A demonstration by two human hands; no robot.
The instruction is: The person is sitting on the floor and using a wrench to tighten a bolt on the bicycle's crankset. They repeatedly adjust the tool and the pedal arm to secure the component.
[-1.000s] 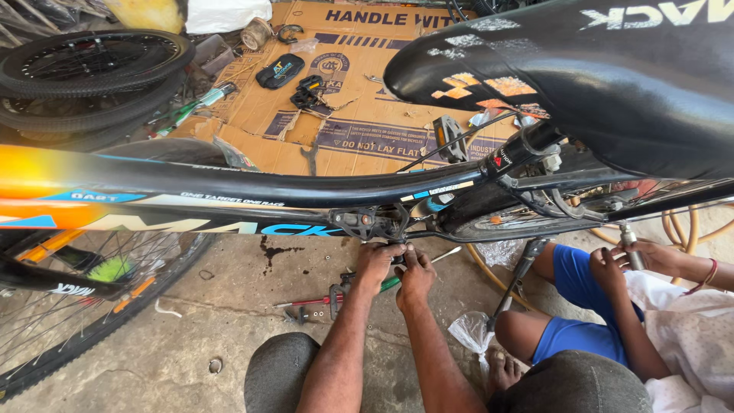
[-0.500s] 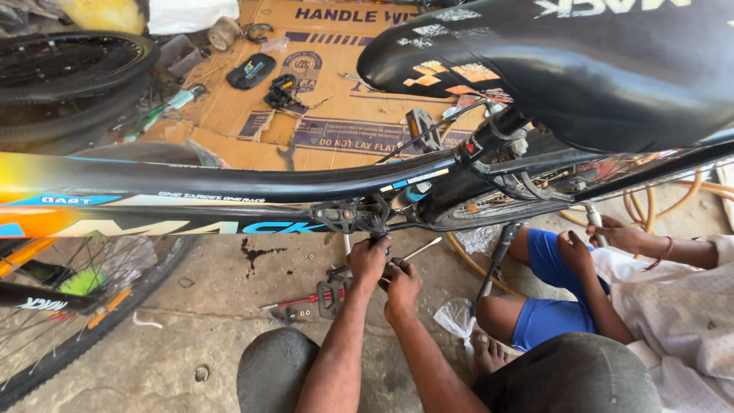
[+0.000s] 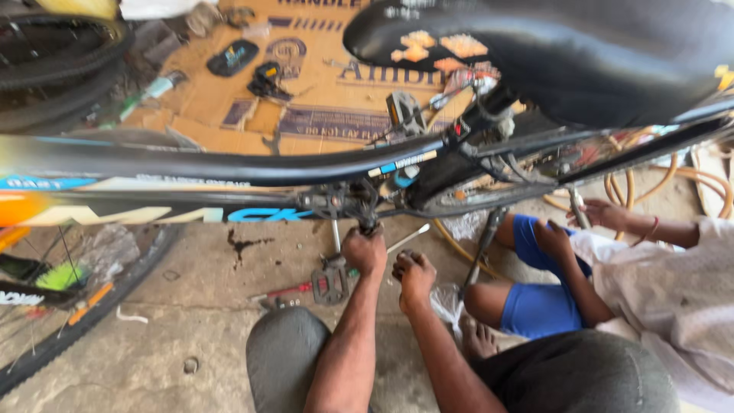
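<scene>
Under the bicycle frame (image 3: pixel 229 172), at the bottom bracket, the left hand (image 3: pixel 365 250) is closed in a fist around something at the crank (image 3: pixel 340 203); what it grips is hidden by the fingers. At four o'clock from it, the right hand (image 3: pixel 414 274) is also curled shut, apparently holding the handle end of a slim metal tool (image 3: pixel 407 238) that runs up toward one o'clock, though the grip itself is blurred. The crank assembly sits just at twelve o'clock from the left fist, fixed into the frame; it looks like rigid, heavy steel, likely greasy and slippery, so it is best held at the arm rather than near the toothed parts. At seven o'clock from the left hand a loose black pedal (image 3: pixel 329 285) lies on the concrete floor (image 3: pixel 191 336), with a red-handled screwdriver (image 3: pixel 287 291) just beside it at nine o'clock. Farther out, a black saddle (image 3: pixel 566 53) fills the view at one o'clock, and flattened cardboard (image 3: pixel 321 107) with another pedal (image 3: pixel 402 112) lies at twelve o'clock. At three o'clock another person in blue shorts (image 3: pixel 535 306) crouches, a hand (image 3: pixel 608 215) at the rear of the bicycle. A spoked wheel (image 3: pixel 69 306) rests at nine o'clock.
</scene>
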